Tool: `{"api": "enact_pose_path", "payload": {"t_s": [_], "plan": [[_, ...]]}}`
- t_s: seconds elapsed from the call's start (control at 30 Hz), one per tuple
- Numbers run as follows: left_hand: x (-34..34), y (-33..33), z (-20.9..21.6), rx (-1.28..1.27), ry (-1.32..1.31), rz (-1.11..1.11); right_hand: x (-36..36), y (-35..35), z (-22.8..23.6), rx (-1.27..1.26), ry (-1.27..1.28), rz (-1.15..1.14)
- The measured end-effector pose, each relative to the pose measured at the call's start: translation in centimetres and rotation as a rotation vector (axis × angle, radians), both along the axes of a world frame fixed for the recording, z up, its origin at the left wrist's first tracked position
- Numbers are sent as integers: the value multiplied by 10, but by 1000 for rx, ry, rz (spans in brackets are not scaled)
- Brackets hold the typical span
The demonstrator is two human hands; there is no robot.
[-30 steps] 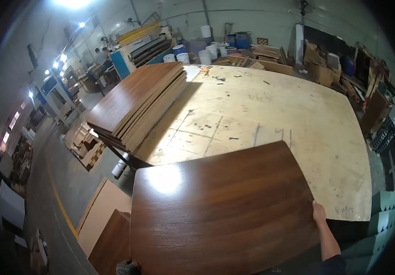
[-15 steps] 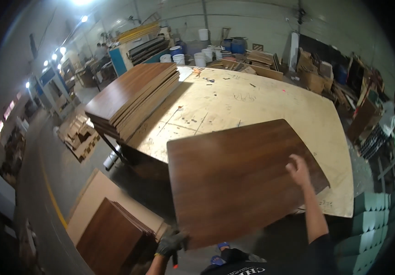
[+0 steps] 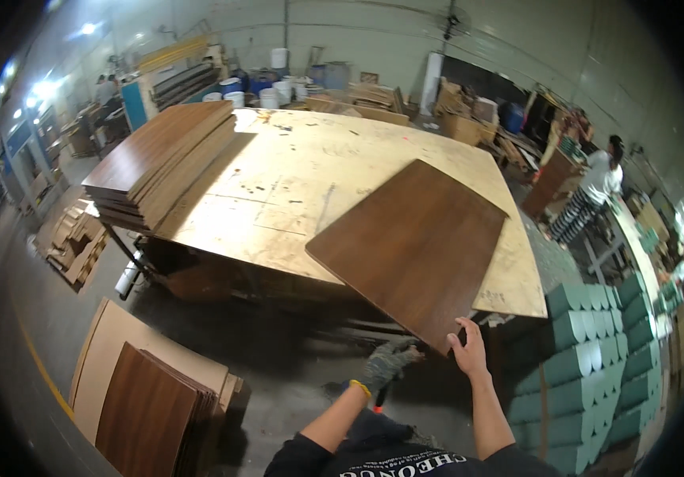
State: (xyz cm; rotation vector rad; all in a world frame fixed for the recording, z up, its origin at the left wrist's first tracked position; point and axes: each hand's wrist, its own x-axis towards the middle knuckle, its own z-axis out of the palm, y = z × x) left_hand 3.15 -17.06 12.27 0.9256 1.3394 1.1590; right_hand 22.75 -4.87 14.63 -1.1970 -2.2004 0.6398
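Observation:
A dark brown wood-grain panel [image 3: 417, 238] lies turned cornerwise on a pale worktable [image 3: 278, 167], its near corner jutting past the front edge. At that corner, my bare right hand [image 3: 471, 351] has its curled fingers and thumb at the panel's right edge. My left hand [image 3: 390, 362], in a grey glove, is closed just left of the same corner. Below the glove shows a dark slim tool [image 3: 380, 396] with an orange-red end; its kind I cannot make out. Whether the glove touches the panel is unclear.
A stack of brown panels [image 3: 159, 151] stands on the table's left end. More panels [image 3: 147, 405] lean at lower left by a tan board [image 3: 104, 334]. Green stacked pieces [image 3: 576, 358] rise at right. Beyond them stands a person [image 3: 592, 187] in striped trousers.
The panel has turned and now rests farther onto the table. My left hand has moved right with the tool, and my right hand has come down from the panel's face to its near corner.

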Motion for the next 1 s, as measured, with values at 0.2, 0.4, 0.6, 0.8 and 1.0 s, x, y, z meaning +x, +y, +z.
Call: {"api": "enact_pose_path", "payload": {"t_s": [0.2, 0.4, 0.6, 0.8, 1.0], "plan": [[-28, -96, -43, -232, -777, 393, 58, -25, -62, -11, -245, -40], [-19, -220, -109, -17, -1138, 578, 47, 5, -67, 76, -356, -20], [41, -166, -62, -134, -960, 708, 62, 55, -107, 105, -483, 212], [82, -93, -29, -206, -729, 483, 78, 81, -110, 138, -342, 449], [153, -35, -25, -340, -567, 613, 91, 115, -131, 181, -164, 603]]}}
